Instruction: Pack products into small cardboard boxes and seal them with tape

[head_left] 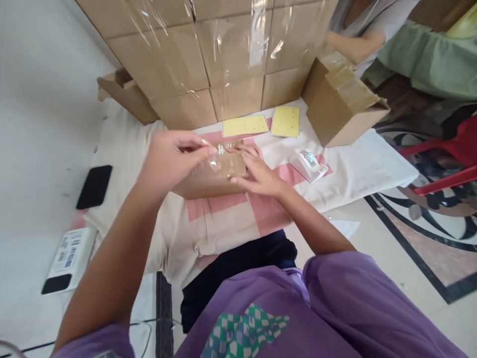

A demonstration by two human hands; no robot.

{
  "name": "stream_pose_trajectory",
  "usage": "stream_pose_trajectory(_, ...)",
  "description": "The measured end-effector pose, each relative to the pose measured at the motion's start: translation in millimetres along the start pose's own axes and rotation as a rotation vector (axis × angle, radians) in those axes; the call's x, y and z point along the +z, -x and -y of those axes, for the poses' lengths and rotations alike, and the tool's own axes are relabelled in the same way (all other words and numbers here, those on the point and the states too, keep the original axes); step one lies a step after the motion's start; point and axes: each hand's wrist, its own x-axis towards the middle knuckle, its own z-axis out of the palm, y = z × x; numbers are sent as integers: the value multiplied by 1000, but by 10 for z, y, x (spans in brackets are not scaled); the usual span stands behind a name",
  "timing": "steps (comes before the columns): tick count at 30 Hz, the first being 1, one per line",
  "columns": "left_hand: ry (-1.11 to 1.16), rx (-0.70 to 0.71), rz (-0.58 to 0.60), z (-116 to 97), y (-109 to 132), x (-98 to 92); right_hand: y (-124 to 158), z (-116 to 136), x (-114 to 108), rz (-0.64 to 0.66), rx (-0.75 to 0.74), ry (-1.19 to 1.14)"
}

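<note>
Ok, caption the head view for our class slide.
Left hand and right hand at a cardboard box, tape dispenser nearby.

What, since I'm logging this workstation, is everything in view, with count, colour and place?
Taped cardboard box: one, brown, under the hands
Stacked cardboard boxes: about nine visible, brown, behind it
Open cardboard box: one, brown, back left
Flapped cardboard box: one or more, brown, back right
Rectangular cards: two, yellow, before the stack
Plastic tape dispenser: one, white, right
Phone-like slab: one, black, left
Rectangular printed case: one, white, lower left
Cloth-covered table: one, white and pink, centre
Plastic chair: one, red, right edge
Draped cloth: one, green, upper right
Coworker: one, pale shirt, upper right
Flat sheet: one, white, floor
Shirt: one, purple, bottom
Left hand: one, bare, over box
Right hand: one, bare, on box
</note>
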Motion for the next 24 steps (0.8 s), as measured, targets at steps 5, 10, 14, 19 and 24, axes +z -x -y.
stream_pose_trajectory(5, -106, -84, 326, 169, -345, -28, 65, -152, 295, -92, 25, -41)
stream_pose_trajectory(10, -227, -179, 591, 195, -630, -106, 84, -205, 310, -110, 10, -153)
stream_pose_trajectory(14, -329, -113, 599, 324, -629, -11, 87, -234, 402, -166, 17, -227)
stream_pose_trajectory(19, -570, 28, 361, 504, -491, 97, 129, -339, 516, -143, 131, -341)
stream_pose_trajectory(24, -542, -95, 285, 655, -500, 77, 126, -383, 514, -51, 217, -387)
